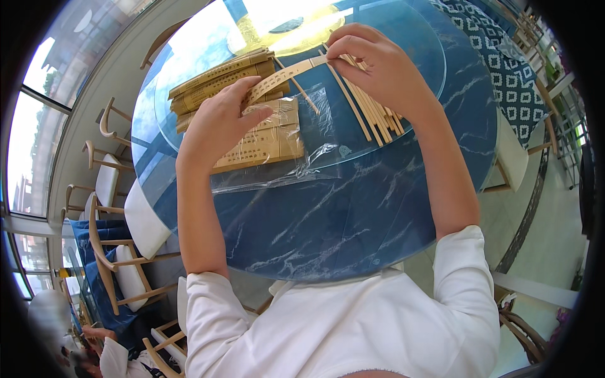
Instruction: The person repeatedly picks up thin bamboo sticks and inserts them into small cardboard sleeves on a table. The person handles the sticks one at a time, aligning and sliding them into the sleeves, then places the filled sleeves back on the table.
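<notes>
A brown paper chopstick sleeve (pixel 280 80) with dark print is stretched between my two hands above the table. My left hand (pixel 217 120) pinches its lower left end between thumb and fingers. At the other end, the thumb and fingertips of my right hand (pixel 368 60) are closed on the sleeve's pale tip; whether a chopstick is inside I cannot tell. Several loose wooden chopsticks (pixel 372 110) lie below my right hand, and a single chopstick (pixel 307 96) rests farther left. Beside my left hand are stacked paper sleeves (pixel 220 75) and more sleeves in a clear plastic bag (pixel 321 165).
The round blue marbled table (pixel 328 220) carries a glass turntable (pixel 435 79) with a yellowish round piece (pixel 299 28) at its far side. Wooden chairs with white seats (pixel 132 277) stand at the left. A patterned blue cloth (pixel 504 82) hangs at the right. Another person (pixel 116 356) is at lower left.
</notes>
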### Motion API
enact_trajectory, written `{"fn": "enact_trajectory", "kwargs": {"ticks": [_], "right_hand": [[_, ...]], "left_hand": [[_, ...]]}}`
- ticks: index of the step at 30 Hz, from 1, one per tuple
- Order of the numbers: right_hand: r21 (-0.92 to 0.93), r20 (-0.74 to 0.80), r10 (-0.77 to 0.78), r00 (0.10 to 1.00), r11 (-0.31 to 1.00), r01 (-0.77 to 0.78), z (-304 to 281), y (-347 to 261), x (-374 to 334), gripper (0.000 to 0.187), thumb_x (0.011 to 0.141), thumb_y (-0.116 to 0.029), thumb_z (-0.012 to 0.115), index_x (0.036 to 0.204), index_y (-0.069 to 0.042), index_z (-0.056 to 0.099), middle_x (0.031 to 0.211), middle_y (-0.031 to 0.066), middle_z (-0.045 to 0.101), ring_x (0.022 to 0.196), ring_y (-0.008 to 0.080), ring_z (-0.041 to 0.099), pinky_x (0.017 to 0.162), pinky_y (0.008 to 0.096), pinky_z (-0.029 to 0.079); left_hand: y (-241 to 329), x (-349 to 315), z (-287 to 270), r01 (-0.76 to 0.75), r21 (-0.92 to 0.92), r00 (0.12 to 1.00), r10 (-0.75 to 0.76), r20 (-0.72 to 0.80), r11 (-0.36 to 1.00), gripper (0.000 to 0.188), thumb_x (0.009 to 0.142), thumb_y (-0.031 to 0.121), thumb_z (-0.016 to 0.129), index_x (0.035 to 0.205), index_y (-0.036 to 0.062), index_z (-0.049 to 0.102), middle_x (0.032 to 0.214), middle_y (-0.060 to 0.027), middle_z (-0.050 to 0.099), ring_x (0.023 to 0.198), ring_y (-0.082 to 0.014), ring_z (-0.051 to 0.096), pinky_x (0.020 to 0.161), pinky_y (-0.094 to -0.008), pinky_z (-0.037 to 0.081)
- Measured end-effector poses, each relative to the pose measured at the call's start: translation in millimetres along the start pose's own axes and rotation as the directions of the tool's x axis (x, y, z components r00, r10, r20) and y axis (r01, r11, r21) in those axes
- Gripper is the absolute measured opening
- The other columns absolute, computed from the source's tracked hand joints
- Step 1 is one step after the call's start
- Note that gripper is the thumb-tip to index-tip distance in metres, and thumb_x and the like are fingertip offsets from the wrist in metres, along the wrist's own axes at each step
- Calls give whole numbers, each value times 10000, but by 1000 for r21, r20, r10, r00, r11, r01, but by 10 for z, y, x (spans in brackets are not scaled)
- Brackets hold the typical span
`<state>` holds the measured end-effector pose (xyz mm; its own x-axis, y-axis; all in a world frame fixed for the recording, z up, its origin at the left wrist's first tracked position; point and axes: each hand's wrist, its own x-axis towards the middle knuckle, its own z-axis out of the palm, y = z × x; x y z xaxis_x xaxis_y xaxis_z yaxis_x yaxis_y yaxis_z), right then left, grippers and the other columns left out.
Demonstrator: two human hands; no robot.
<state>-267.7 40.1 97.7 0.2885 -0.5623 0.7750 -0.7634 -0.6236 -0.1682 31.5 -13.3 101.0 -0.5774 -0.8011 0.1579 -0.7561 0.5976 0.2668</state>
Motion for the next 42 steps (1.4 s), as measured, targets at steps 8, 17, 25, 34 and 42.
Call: {"fn": "enact_trajectory", "kwargs": {"ticks": [8,17,25,34,42], "right_hand": [[90,225,45,973,994,-67,451,35,-185,97,947,-118,775,1018,-65,734,950,48,696,960,250,679,831,363,570],[-367,305,393,868,889,-273,205,-159,-779,243,948,-226,777,947,8,711,1335,195,666,1340,369,557,1145,453,451],[-426,222,416,882,855,-296,348,-293,-929,191,949,-180,755,905,-3,700,1462,237,611,1479,401,468,1179,473,425],[312,-87,824,559,556,-771,-420,180,-886,159,1022,-157,759,1098,-23,721,980,19,741,940,93,687,913,247,539],[911,-100,664,741,361,-201,-682,667,-1096,235,1093,-169,642,1204,28,703,962,91,739,970,225,755,1001,419,611]], "left_hand": [[284,369,638,-184,-395,981,193,-16,900,466,1037,352,711,1365,27,657,1226,-168,723,1034,-323,724,872,-410,562],[226,364,1036,-267,-505,957,164,-239,821,373,1128,302,563,1314,5,693,1037,-112,690,909,-272,683,827,-360,541],[146,411,974,40,-881,999,-39,25,471,406,1173,290,431,1463,12,489,1110,-108,762,958,-154,690,912,-307,541],[112,431,1040,7,-909,999,-37,-9,416,273,1146,257,509,1248,10,562,1146,-105,783,1027,-138,733,913,-295,551],[151,404,1068,-40,-861,997,-35,-67,507,246,1127,217,586,1220,2,660,1141,-73,792,1066,-142,752,929,-286,573]]}}
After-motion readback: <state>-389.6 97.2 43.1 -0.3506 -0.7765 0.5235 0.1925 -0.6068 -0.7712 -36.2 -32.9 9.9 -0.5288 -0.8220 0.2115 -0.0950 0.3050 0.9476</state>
